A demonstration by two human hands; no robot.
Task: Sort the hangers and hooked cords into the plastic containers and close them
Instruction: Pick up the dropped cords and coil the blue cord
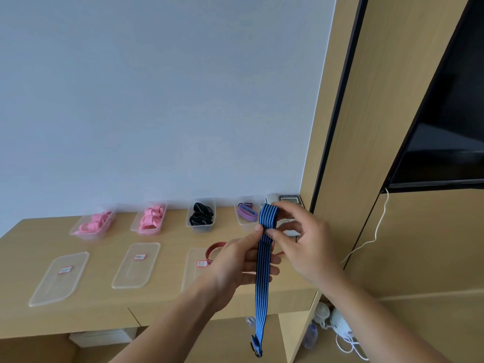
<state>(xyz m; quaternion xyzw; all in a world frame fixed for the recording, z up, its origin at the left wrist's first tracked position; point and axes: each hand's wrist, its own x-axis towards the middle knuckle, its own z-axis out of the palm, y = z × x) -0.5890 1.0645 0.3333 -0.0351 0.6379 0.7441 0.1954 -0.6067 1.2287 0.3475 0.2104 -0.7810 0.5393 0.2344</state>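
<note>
both hands hold the blue striped hooked cord [263, 284] above the right part of the desktop [170, 292]. the left hand [243, 260] pinches it just below the top fold, its other fingers curled round the strap. the right hand [301, 237] nips the fold between thumb and forefinger, the rest spread loose. the long tail hangs past the front edge, its hooked end lowest. to do this well, i'd fold again into a short bundle, keeping the layers flat and the hook tucked in. then set it in the back-right container [245, 225] with the purple cord [247, 213].
</note>
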